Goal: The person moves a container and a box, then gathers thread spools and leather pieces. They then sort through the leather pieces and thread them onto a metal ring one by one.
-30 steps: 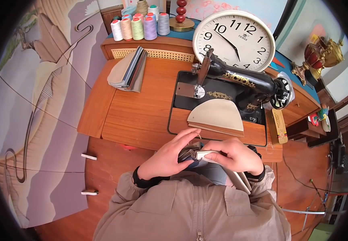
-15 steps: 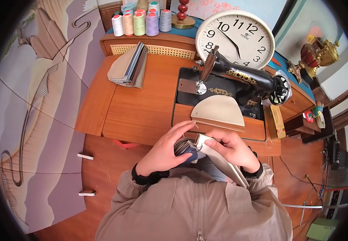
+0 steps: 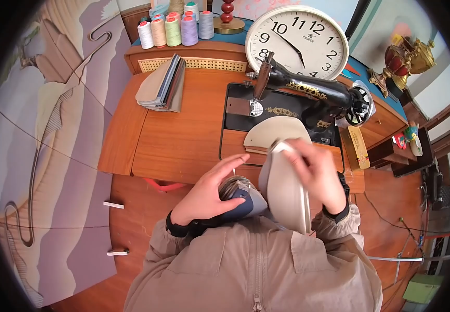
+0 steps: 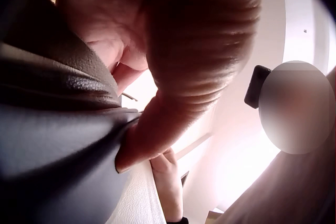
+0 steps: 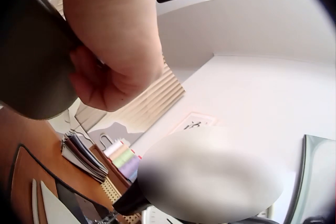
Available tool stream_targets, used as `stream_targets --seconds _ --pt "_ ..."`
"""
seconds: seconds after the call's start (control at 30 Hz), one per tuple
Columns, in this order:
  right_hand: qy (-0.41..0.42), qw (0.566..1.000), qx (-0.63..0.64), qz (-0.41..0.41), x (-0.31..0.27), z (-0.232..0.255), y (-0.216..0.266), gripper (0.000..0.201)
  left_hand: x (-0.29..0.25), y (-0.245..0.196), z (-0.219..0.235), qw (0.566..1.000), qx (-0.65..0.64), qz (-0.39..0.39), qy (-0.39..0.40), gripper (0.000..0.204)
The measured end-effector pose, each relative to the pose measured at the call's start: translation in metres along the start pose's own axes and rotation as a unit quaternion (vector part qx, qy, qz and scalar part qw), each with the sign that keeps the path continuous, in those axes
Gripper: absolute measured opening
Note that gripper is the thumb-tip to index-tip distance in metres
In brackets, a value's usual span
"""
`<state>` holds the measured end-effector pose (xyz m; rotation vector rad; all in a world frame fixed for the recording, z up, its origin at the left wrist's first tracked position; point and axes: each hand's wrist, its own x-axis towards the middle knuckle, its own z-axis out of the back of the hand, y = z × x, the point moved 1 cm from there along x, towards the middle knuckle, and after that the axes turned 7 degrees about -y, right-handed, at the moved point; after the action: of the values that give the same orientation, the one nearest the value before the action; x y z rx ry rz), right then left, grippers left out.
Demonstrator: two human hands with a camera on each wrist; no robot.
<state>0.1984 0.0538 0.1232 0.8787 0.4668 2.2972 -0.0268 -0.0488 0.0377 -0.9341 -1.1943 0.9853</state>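
Observation:
My left hand (image 3: 209, 192) holds a curved stack of dark navy and grey sheet pieces (image 3: 245, 204), its thumb lying on the navy face. Close up in the left wrist view, the thumb (image 4: 157, 129) presses the smooth blue-grey surface (image 4: 52, 176). With fingers and thumb, my right hand (image 3: 318, 169) grips the top end of off-white rounded pieces (image 3: 285, 195), which hang upright just right of the navy stack. A similar flat piece (image 5: 37, 71) appears dark beneath the curled fingers in the right wrist view.
Cream semicircular pieces (image 3: 274, 130) lie before a black sewing machine (image 3: 308, 86) on the wooden table (image 3: 178, 140). Another fanned stack (image 3: 160, 86) rests at the back left. Behind stand thread spools (image 3: 174, 32) and a large clock (image 3: 300, 41). A yellow box (image 3: 358, 147) sits at right.
My right hand has lifted the off-white pieces up and forward, away from the left-hand stack, and their broad face now shows. The left hand stays nearly in place, still holding the navy stack.

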Motion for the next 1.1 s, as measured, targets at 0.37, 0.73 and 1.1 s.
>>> stream_targets --seconds 0.37,0.73,1.1 --pt "-0.090 0.931 -0.320 0.152 0.026 -0.035 -0.069 0.032 0.007 -0.007 -0.006 0.990 -0.065 0.062 -0.113 0.087" --pt "-0.057 0.983 0.163 0.068 -0.021 -0.047 -0.025 0.014 0.025 -0.004 -0.019 0.963 -0.124 0.099 -0.219 0.080" --pt "-0.071 0.989 0.127 -0.020 -0.037 -0.056 -0.024 0.064 0.054 -0.014 -0.053 0.955 -0.166 0.080 -0.232 0.070"
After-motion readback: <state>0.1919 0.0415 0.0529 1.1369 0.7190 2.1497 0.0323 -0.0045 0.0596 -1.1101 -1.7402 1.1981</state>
